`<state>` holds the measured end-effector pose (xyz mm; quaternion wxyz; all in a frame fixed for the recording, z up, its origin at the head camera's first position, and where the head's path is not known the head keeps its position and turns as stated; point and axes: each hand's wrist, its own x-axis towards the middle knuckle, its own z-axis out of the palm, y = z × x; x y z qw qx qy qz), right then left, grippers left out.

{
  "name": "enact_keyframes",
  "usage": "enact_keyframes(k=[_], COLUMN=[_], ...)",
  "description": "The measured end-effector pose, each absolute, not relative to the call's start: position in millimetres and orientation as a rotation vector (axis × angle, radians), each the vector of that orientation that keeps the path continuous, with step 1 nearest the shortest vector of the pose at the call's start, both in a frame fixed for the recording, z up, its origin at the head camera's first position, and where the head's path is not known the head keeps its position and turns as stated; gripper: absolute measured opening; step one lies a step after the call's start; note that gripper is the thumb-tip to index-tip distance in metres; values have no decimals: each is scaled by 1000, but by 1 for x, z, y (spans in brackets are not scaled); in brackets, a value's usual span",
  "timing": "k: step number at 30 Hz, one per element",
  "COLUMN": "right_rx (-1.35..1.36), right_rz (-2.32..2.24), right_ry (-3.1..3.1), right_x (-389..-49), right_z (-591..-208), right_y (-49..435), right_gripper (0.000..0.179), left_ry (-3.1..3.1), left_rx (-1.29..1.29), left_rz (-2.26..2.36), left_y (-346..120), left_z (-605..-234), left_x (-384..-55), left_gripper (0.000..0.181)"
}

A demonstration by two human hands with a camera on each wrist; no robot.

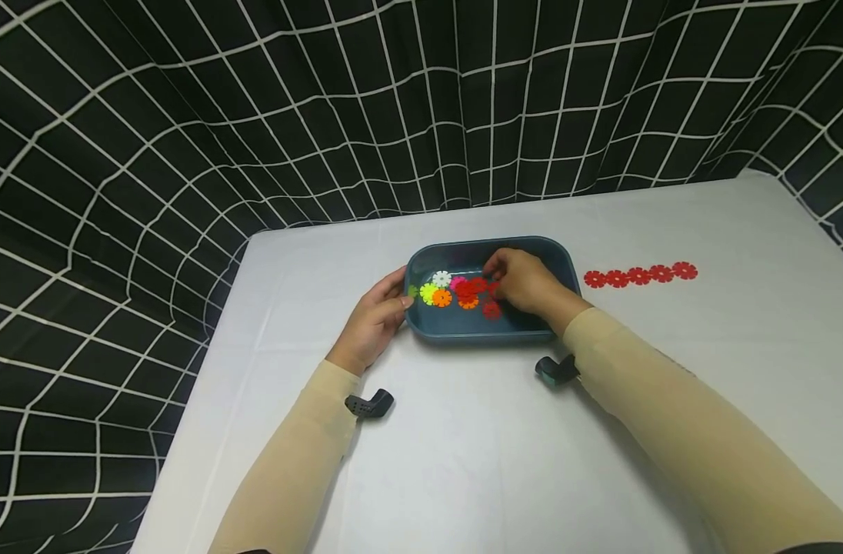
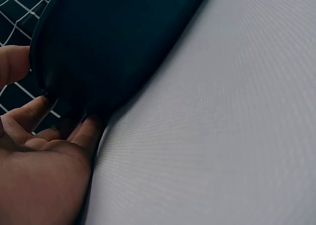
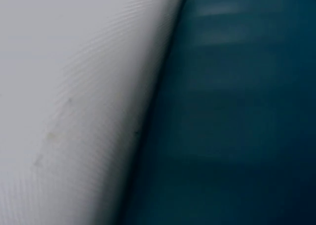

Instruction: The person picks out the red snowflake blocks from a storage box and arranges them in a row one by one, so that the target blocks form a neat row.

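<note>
My left hand (image 1: 374, 323) holds the left end of a blue-grey plastic tray (image 1: 491, 338). In the left wrist view its thumb lies at the rim and its fingers rest against the outer wall. My right hand (image 1: 525, 281) reaches over the right side into the tray, fingers bent down among red flower-shaped discs (image 1: 467, 291). One red disc shows right at its fingertips; I cannot tell whether they pinch it. Around it lie a white disc (image 1: 441, 278), a yellow disc (image 1: 429, 293), an orange disc (image 1: 441, 298) and a partly covered pink one. The right wrist view shows only tray wall and tablecloth.
To the right of the tray a row of several red flower discs (image 1: 639, 275) lies linked or overlapping on the white table (image 1: 435, 462). A black curtain with a white grid (image 1: 366, 115) hangs behind and along the left. Small black devices sit on both wrists.
</note>
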<state>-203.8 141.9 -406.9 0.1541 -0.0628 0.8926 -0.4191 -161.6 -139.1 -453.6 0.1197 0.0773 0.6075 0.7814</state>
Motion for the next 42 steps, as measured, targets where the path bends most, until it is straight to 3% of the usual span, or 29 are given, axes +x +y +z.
enact_keyframes(k=[27, 42], right_rx=[-114, -155], right_rz=[-1044, -1239], right_ry=[2719, 2565], right_x=[-199, -203], right_z=[-406, -407], right_y=[139, 144], right_gripper=[30, 24], left_ry=[1788, 1781], left_rx=[206, 215], left_rz=[2276, 2282], left_y=[-138, -139], left_z=[-453, -453], left_x=[-160, -161], left_gripper=[59, 61])
